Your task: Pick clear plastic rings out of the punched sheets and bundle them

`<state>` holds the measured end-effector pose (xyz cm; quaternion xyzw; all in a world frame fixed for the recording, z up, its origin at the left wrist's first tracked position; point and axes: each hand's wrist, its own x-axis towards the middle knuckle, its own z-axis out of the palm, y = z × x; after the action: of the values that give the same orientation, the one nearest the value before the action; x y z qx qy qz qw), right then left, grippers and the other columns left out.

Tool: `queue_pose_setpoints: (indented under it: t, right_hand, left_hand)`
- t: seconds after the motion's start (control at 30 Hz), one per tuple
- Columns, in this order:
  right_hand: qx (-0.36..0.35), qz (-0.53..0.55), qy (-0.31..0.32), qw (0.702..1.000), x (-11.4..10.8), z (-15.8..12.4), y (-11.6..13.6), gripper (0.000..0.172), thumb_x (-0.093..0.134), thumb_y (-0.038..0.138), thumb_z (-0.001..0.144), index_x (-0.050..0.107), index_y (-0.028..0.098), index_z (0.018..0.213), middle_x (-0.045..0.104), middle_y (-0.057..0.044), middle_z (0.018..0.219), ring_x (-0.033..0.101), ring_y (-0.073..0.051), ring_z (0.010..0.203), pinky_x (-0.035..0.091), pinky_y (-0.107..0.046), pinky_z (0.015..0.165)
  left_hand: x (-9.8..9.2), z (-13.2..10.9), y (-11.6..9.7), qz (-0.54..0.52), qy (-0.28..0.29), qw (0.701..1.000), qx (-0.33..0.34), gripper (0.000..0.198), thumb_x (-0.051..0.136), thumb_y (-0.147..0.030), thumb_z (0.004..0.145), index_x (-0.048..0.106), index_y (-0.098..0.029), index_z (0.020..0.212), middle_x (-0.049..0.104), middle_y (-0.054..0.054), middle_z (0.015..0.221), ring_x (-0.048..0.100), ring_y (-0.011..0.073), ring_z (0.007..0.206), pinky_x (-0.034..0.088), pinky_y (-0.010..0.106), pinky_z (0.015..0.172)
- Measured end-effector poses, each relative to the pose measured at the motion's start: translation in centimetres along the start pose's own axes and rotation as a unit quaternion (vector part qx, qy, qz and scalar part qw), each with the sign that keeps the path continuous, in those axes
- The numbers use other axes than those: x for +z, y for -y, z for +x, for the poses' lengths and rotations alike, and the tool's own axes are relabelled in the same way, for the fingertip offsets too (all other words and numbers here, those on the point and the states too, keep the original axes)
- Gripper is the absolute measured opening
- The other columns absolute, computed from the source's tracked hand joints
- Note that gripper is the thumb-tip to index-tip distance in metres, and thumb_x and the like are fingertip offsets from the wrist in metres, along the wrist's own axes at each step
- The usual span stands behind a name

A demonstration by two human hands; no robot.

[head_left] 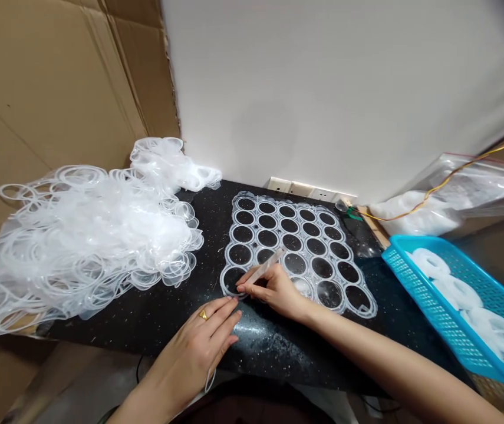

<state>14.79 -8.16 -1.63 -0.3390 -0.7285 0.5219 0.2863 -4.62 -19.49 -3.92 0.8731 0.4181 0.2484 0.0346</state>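
Note:
A translucent sheet of joined rings (pixel 293 241) lies flat on the black tabletop, its round openings in rows. My right hand (pixel 276 291) pinches a slim, flat whitish stick-like tool (pixel 267 265), slanted up to the right. Its lower end is at the near-left ring of the sheet, mostly covered by my fingers. My left hand (pixel 205 335), wearing a gold ring, rests flat with fingers stretched out and fingertips at the sheet's near edge. A thin clear loop (pixel 210 380) hangs below that palm; whether the hand holds it I cannot tell.
A large heap of translucent ring sheets (pixel 88 235) covers the left side. A blue basket (pixel 446 318) with white ring bundles stands at right. Behind are a clear bag (pixel 464 188), a yellow wire (pixel 431 191), wall sockets (pixel 311 191) and cardboard (pixel 57 76) at left.

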Motion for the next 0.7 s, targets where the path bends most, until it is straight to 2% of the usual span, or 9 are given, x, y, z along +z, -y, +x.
queue_pose_setpoints:
  t: [0.4, 0.57, 0.7]
  right_hand:
    - [-0.068, -0.039, -0.002, 0.997, 0.57, -0.19, -0.45, 0.021, 0.067, 0.039, 0.085, 0.075, 0.020, 0.080, 0.072, -0.006, 0.082, 0.066, -0.019, 0.077, 0.052, -0.032, 0.071]
    - [-0.063, -0.027, -0.025, 0.997, 0.67, -0.16, -0.41, 0.018, 0.069, 0.036, 0.084, 0.076, 0.020, 0.081, 0.071, -0.006, 0.080, 0.064, -0.019, 0.076, 0.051, -0.032, 0.071]
    - [-0.059, -0.033, -0.017, 0.998, 0.74, -0.18, -0.55, 0.016, 0.070, 0.035, 0.084, 0.076, 0.020, 0.082, 0.071, -0.006, 0.082, 0.065, -0.019, 0.077, 0.051, -0.032, 0.071]
  left_hand:
    - [0.23, -0.08, -0.08, -0.002, -0.011, 1.000, -0.007, 0.034, 0.045, -0.018, 0.099, 0.056, -0.013, 0.130, 0.061, 0.011, 0.131, 0.052, 0.0253, 0.125, 0.053, 0.042, 0.099]
    - [0.26, -0.15, -0.10, 0.009, -0.001, 1.000, -0.013, 0.034, 0.045, -0.019, 0.099, 0.056, -0.014, 0.130, 0.060, 0.011, 0.132, 0.053, 0.0245, 0.125, 0.053, 0.040, 0.099]
    - [0.28, -0.16, -0.11, 0.009, -0.006, 1.000, -0.014, 0.034, 0.045, -0.019, 0.099, 0.055, -0.015, 0.131, 0.060, 0.011, 0.132, 0.053, 0.0249, 0.125, 0.053, 0.041, 0.099]
